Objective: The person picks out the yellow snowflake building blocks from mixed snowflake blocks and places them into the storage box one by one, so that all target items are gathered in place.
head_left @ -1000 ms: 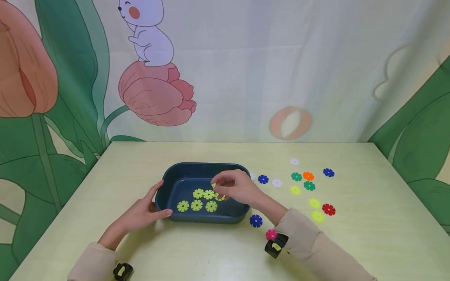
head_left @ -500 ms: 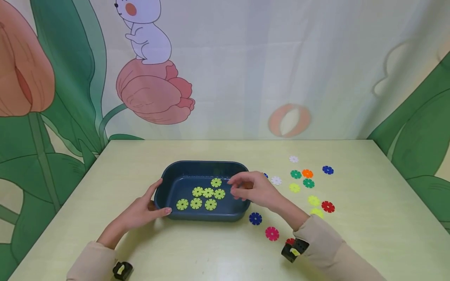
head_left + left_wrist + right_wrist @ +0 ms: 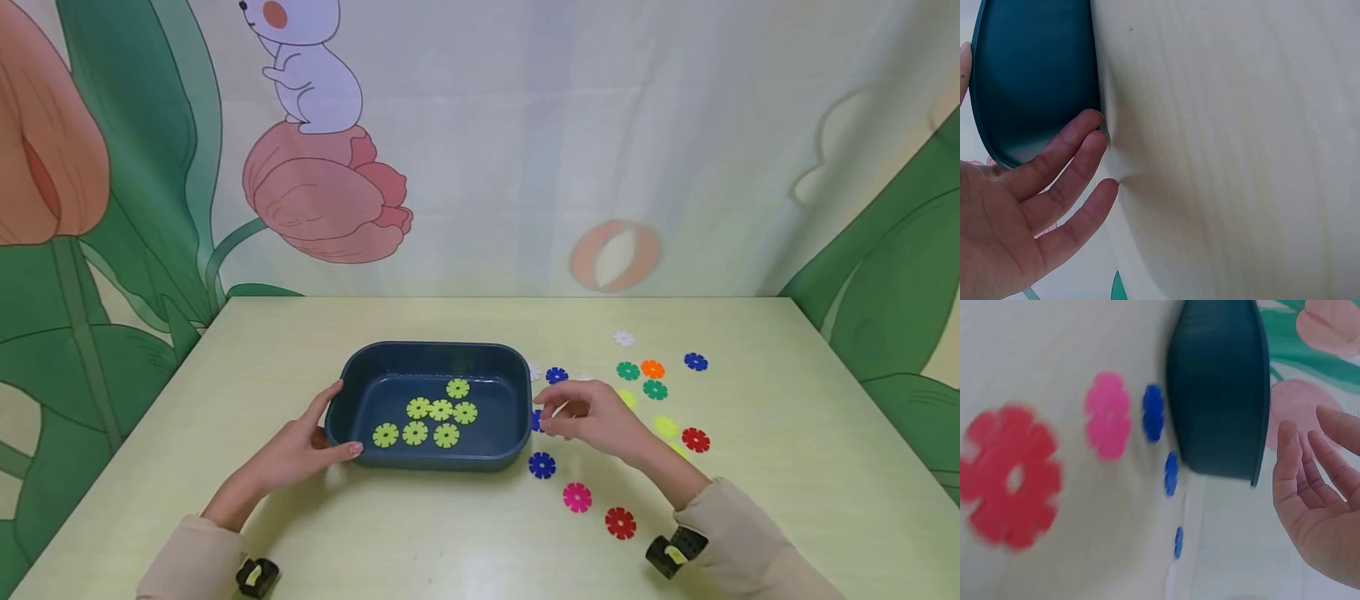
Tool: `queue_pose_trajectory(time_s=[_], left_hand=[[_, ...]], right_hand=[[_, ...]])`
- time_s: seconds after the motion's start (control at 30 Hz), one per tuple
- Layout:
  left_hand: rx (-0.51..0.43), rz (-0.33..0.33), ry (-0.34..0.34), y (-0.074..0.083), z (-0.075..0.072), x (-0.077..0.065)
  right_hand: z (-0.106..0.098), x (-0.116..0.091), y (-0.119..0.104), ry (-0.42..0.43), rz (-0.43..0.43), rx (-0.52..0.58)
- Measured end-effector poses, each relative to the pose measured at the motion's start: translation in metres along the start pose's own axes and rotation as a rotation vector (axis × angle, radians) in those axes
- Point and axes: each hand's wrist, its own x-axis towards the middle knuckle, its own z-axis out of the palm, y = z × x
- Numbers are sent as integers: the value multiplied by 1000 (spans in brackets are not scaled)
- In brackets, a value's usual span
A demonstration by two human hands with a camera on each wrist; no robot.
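Observation:
A dark blue rectangular plastic tub (image 3: 429, 463) stands on the table, with several yellow-green notched flower discs (image 3: 441, 409) lying flat on its floor. At its left end, my left hand (image 3: 300, 446) holds the corner, thumb on the front rim and fingers along the outer wall. In the left wrist view, fingertips (image 3: 1091, 119) rest by the tub's lower edge. My right hand (image 3: 600, 417) hovers just outside the tub's right end, fingers loosely bent and nothing between them. Under its fingertips a blue disc (image 3: 537, 420) shows partly; another blue disc (image 3: 542, 465) lies nearer.
Loose discs are scattered right of the tub: pink (image 3: 577, 497), red (image 3: 620, 523), another red disc (image 3: 696, 440), orange (image 3: 652, 369), green (image 3: 627, 371), yellow (image 3: 665, 427), and white (image 3: 623, 338). A printed curtain (image 3: 480, 167) hangs behind the table (image 3: 420, 533).
My right hand has let go of a yellow-green disc in the tub and moved right, out past the rim. The left hand has stayed on the tub.

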Motion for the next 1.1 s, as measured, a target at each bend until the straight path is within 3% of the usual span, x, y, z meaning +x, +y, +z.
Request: queue_pose_trajectory(time_s=[0.57, 1.1], left_hand=[[-1, 1, 1, -2, 0, 1], [20, -6, 14, 1, 0, 0]], right_hand=[[-43, -33, 43, 82, 91, -96], [-69, -24, 80, 235, 210, -415]])
